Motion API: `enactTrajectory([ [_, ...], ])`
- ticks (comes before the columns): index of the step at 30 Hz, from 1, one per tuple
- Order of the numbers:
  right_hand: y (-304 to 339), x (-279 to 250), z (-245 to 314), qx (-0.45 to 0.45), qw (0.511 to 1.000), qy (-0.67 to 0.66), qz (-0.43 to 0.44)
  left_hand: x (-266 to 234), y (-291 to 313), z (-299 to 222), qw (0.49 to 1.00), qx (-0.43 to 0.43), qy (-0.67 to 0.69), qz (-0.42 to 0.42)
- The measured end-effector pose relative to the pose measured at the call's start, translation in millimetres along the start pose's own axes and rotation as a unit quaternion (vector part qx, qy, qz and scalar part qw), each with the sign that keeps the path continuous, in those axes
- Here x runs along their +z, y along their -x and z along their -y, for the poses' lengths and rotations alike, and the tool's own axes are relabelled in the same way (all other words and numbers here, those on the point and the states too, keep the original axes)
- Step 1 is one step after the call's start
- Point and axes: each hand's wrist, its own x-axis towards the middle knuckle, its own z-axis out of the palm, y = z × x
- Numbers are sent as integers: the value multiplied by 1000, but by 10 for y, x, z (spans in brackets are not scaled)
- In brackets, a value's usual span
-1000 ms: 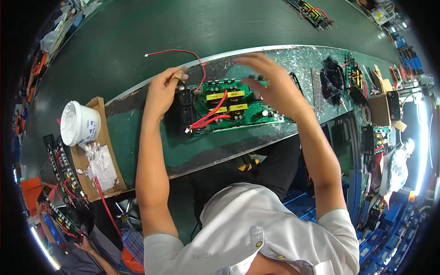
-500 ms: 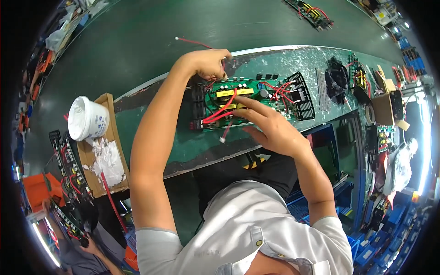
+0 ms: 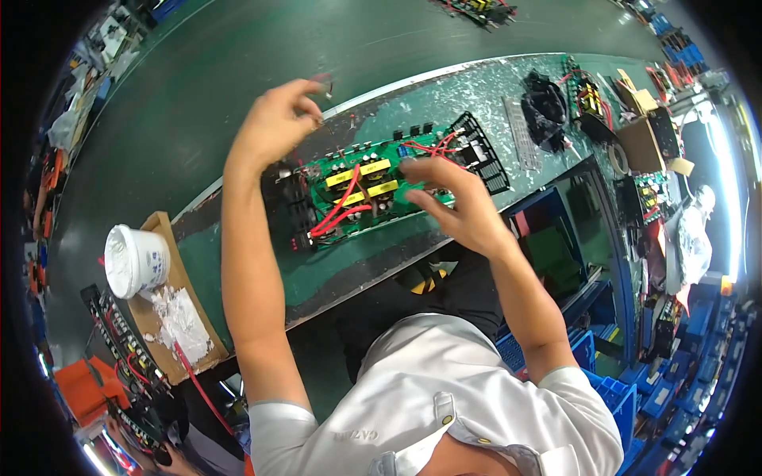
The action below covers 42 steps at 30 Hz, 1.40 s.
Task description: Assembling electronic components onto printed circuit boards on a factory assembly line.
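A green circuit board (image 3: 407, 201) with yellow-wrapped transformers (image 3: 359, 172), thick red cables (image 3: 337, 216) and black slotted end panels lies in front of me. My left hand (image 3: 274, 127) is raised beyond its far left corner, fingers loosely bent and apart. By the index fingertip is a thin dark-red wire (image 3: 324, 78) with a small pale end, blurred; whether the finger touches it, I cannot make out. Over the board's right half hovers my right hand (image 3: 464, 206), thumb and index finger apart with nothing between them. It covers some of the components and thin red wires beneath.
At left, a white tub (image 3: 136, 260) and white-smeared paper (image 3: 184, 321) sit in a cardboard tray (image 3: 155, 355). A black bag (image 3: 544, 111), a tape roll (image 3: 617, 159) and another board (image 3: 589, 97) are at right. Beyond the bench edge, another assembly (image 3: 480, 11) lies on the green surface.
My left hand has moved away from the board's far edge, its fingers loosening. My right fingers have come off the red cables and shifted toward the right half. The whole view has shifted slightly.
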Motion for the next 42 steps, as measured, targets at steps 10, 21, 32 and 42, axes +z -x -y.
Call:
enactTrajectory([
  [10, -374, 111, 367, 10, 993, -2, -117, 116, 364, -733, 973, 66, 208, 74],
  [21, 342, -507, -148, 244, 955, -161, -48, 881, 578, -1059, 955, 122, 264, -56],
  [32, 457, -124, -342, 158, 821, -536, -117, 1745, 964, -641, 931, -29, 351, -99],
  [42, 607, 23, -478, 167, 916, -352, -95, 1879, 942, -544, 939, -22, 331, -84],
])
